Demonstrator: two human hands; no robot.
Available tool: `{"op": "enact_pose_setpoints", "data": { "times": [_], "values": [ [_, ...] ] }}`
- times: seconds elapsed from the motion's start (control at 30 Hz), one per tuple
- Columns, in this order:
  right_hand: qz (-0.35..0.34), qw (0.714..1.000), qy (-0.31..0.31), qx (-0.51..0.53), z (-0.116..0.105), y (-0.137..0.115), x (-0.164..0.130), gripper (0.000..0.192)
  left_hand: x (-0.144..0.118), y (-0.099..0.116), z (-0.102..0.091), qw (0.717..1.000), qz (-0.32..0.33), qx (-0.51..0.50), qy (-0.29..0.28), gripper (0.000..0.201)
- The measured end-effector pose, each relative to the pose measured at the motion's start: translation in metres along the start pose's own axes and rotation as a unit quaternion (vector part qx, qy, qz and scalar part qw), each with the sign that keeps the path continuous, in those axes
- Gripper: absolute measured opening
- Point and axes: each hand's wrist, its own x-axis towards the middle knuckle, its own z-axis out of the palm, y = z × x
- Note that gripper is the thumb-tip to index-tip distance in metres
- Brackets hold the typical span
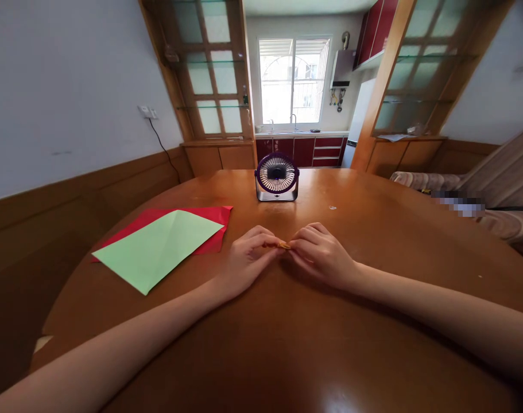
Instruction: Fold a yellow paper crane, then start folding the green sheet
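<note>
My left hand (251, 256) and my right hand (324, 253) meet above the middle of the wooden table (261, 344). Between their fingertips is a small orange-yellow piece (283, 245) that looks like folded paper. Thumb and fingers of both hands pinch it, one hand at each end, and cover most of it. To the left of my left hand lies a light green paper sheet (158, 252), overlapping a red paper sheet (213, 241) beneath it.
A small purple desk fan (277, 175) stands on the table beyond my hands. A tiny white scrap (332, 207) lies to its right. A striped sofa (498, 172) is at the right, and a wall socket with a black cable (162, 140) at the left.
</note>
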Motion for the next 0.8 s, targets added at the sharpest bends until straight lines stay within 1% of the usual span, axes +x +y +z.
{"op": "enact_pose_setpoints", "data": {
  "times": [0.1, 0.17, 0.23, 0.3, 0.37, 0.47, 0.57, 0.73, 0.8],
  "values": [
    [0.035, 0.998, -0.008, 0.048, 0.0005, 0.0004, -0.0016, 0.013, -0.001, -0.0024, -0.0013, 1.0, 0.006, -0.003, 0.008, 0.012],
    [0.066, 0.994, -0.016, 0.091, 0.0026, 0.003, -0.0042, 0.017, -0.0011, -0.0037, -0.0019, 1.0, 0.008, -0.014, 0.019, 0.011],
    [0.089, 0.986, -0.023, 0.139, 0.0058, 0.0058, -0.007, 0.016, -0.0007, -0.0037, -0.0024, 0.999, 0.008, -0.027, 0.028, 0.01],
    [0.104, 0.977, -0.025, 0.187, 0.0084, 0.0074, -0.0088, 0.013, 0.0001, -0.0024, -0.0027, 0.999, 0.005, -0.04, 0.03, 0.008],
    [0.107, 0.97, -0.024, 0.216, 0.0096, 0.007, -0.0095, 0.015, 0.0007, -0.0004, -0.0027, 0.999, 0.002, -0.044, 0.026, 0.008],
    [0.102, 0.969, -0.023, 0.224, 0.0092, 0.0048, -0.0094, 0.018, 0.0012, 0.0018, -0.0026, 0.999, 0.002, -0.034, 0.026, 0.008],
    [0.1, 0.968, -0.03, 0.226, 0.0086, 0.004, -0.0095, 0.02, 0.0014, 0.0023, -0.0027, 0.999, 0.004, -0.017, 0.038, 0.01],
    [0.103, 0.968, -0.051, 0.223, 0.0082, 0.0043, -0.0094, 0.021, 0.0024, 0.0035, -0.0043, 0.998, 0.037, -0.003, 0.056, 0.005],
    [0.097, 0.968, -0.059, 0.224, 0.0077, 0.0038, -0.0089, 0.021, 0.0028, 0.0043, -0.0047, 0.997, 0.038, -0.004, 0.064, 0.006]
  ]
}}
